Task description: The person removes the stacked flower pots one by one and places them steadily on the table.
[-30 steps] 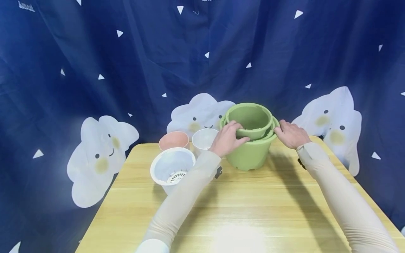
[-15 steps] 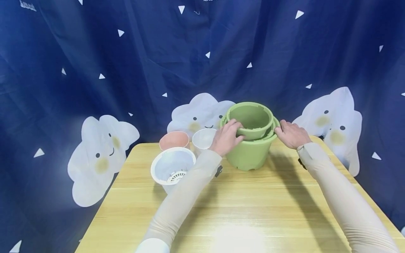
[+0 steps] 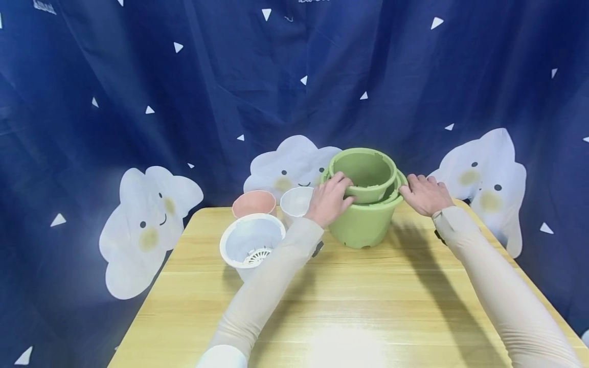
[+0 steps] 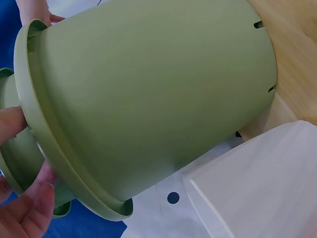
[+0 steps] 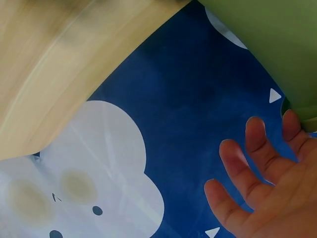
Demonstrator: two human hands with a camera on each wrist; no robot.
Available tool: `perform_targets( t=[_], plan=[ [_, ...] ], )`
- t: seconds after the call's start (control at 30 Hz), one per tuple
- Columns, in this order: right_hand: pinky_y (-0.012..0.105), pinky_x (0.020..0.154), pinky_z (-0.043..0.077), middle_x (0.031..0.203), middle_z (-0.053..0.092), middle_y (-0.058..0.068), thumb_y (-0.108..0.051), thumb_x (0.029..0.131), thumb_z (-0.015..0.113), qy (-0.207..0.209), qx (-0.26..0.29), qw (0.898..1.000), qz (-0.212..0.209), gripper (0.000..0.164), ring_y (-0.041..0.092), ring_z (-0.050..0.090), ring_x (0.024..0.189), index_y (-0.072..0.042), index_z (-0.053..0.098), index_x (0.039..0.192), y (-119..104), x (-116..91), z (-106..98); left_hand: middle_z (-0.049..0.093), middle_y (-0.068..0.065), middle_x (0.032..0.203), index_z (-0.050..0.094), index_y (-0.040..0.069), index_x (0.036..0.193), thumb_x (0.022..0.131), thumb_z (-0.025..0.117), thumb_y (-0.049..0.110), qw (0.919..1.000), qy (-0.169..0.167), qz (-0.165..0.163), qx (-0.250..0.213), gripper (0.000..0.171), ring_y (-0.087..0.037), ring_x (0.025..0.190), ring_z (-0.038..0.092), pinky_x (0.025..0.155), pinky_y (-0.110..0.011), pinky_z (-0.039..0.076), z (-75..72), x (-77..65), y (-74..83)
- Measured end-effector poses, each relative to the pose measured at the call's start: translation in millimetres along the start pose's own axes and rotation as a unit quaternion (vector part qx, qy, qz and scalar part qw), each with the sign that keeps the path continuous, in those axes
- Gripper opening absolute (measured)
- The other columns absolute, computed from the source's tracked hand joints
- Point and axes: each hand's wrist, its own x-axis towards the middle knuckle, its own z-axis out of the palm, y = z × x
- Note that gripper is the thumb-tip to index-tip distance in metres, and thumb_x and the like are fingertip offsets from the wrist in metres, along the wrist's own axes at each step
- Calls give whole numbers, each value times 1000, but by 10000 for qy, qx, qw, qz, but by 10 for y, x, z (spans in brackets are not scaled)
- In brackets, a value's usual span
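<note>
A small green flowerpot [image 3: 368, 193] sits nested in a larger green flowerpot [image 3: 361, 227] at the back of the table. My left hand [image 3: 329, 199] pinches the small pot's near-left rim, fingers over the edge and thumb beneath. In the left wrist view, the fingers [image 4: 42, 206] of that hand show beside the large pot's rim [image 4: 47, 134]. My right hand [image 3: 427, 195] is at the large pot's right rim, thumb against it. From the right wrist, its fingers [image 5: 237, 161] look spread and loosely bent, with one fingertip at the rim; the thumb is hidden.
Left of the green pots stand a pink pot [image 3: 253, 204], a white pot [image 3: 296, 202] and a nearer white pot [image 3: 252, 240] with a slotted bottom. My left forearm passes over the nearer one's side. A blue curtain [image 3: 294, 76] hangs behind the wooden table [image 3: 359, 301].
My left thumb has drawn in slightly toward the fingers under the small pot's rim. The pots and my right hand stay nearly still; the head view has shifted a little.
</note>
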Motion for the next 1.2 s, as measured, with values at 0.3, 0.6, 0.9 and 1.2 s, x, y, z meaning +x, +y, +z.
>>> perform_targets(
  t=[0.3, 0.6, 0.9, 1.2],
  plan=[
    [69, 86, 39, 123, 54, 27, -48, 100, 28, 107, -54, 9999, -22, 53, 53, 46, 117, -4, 52, 115, -10, -3, 3, 63, -1, 110, 71, 12, 116, 96, 74, 35, 9989, 410, 239, -6, 31, -17, 88, 69, 79, -32, 59, 8, -3, -30],
    [69, 86, 39, 126, 55, 27, -47, 100, 29, 106, -26, 9999, -8, 52, 54, 45, 118, -4, 53, 114, -20, -9, 6, 62, -1, 109, 71, 12, 116, 95, 74, 34, 9972, 680, 312, -28, 31, -16, 84, 66, 70, -26, 58, -42, 5, -29],
    [68, 85, 40, 123, 56, 26, -47, 100, 29, 58, -18, 10000, 11, 51, 54, 47, 117, -4, 53, 113, -19, -17, 6, 63, -1, 108, 71, 10, 115, 94, 76, 34, 9945, 969, 399, -76, 32, -16, 77, 66, 64, -26, 58, -109, 3, -20],
    [68, 85, 40, 124, 56, 27, -47, 99, 29, 34, 0, 10000, 18, 50, 53, 47, 117, -4, 53, 112, -27, -15, 1, 65, -3, 111, 71, 9, 116, 93, 77, 32, 9927, 1122, 405, -190, 33, -17, 79, 68, 67, -27, 60, -187, 1, -22]
  ],
)
